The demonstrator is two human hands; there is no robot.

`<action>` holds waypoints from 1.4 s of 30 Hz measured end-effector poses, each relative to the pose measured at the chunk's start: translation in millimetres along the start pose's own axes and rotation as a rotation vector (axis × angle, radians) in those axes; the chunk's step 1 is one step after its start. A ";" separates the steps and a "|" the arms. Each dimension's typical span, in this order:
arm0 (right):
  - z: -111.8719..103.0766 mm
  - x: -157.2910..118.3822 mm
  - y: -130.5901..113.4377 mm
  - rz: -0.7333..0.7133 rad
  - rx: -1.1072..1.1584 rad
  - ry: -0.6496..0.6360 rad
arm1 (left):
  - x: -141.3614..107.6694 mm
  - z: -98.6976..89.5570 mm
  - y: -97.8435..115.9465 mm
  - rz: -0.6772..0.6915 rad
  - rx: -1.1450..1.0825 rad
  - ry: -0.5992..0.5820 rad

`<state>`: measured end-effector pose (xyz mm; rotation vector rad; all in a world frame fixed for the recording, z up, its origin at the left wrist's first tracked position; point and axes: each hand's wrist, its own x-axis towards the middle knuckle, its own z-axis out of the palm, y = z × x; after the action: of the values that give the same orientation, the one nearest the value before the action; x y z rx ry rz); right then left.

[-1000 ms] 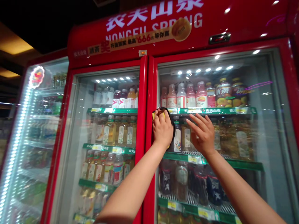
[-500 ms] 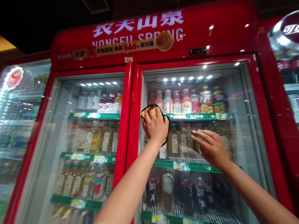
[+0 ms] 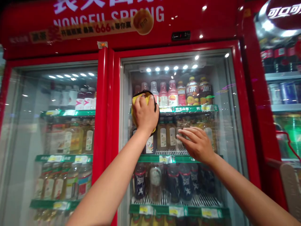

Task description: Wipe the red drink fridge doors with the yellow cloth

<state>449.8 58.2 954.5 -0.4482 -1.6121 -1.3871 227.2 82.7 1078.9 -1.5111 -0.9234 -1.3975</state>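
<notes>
Cloth (image 3: pixel 135 101), yellow with a black edge, is at the upper left of the right-hand glass door (image 3: pixel 225 125) of a red drinks cooler (image 3: pixel 199 18), under your left hand. From the left, you face another glass door (image 3: pixel 28 125), with bottles (image 3: pixel 89 100) on green-edged shelves behind it. Next come the red door frames (image 3: pixel 103 110), standing side by side. Just to their right, your left hand (image 3: pixel 145 116) lies over the cloth, fingers bent and a little spread, grasping it so that it seems pressed to the glass; actual contact is hard to confirm. The cloth shows around your fingers, its long axis nearly upright with the lower end tipping right. Behind the glass, pink-labelled bottles (image 3: pixel 172 94) stand beside and beyond it. Farther right and slightly lower, your right hand (image 3: pixel 199 144) is released and empty, fingers together, loosely extended and pointing left towards the cloth; whether its fingertips touch the glass, you cannot tell. A gap separates it from the cloth, so your left hand is the nearer one. At far right, a neighbouring cooler holds blue cans (image 3: pixel 289 93) above a pale shelf edge (image 3: pixel 282 108).
</notes>
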 end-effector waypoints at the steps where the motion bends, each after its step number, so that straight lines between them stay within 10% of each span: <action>1: -1.8 -1.7 0.3 -0.014 0.004 -0.006 | -1.0 1.7 6.9 0.106 -0.030 -0.042; 5: -15.3 -16.7 5.9 -0.085 0.046 -0.086 | -10.9 0.9 7.9 0.402 -0.113 -0.158; 12: -32.4 -33.3 14.4 -0.119 0.051 -0.138 | 21.3 17.4 37.1 0.031 -0.127 0.064; 18: -46.4 -46.5 11.7 -0.186 0.029 -0.175 | 10.3 13.9 60.4 0.457 -0.205 -0.179; 26: -58.1 -63.4 23.5 -0.175 0.037 -0.213 | 28.2 31.7 83.2 0.105 -0.234 0.055; 34: -72.6 -80.3 40.5 -0.115 0.030 -0.273 | -1.1 17.3 88.1 0.571 -0.249 -0.231; 42: -87.7 -82.4 50.5 -0.167 -0.036 -0.301 | 29.7 36.6 131.1 0.168 -0.273 -0.007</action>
<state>565.1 16.7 909.8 -0.5758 -1.9057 -1.5304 364.9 68.8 1094.5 -1.7531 -0.6111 -1.4382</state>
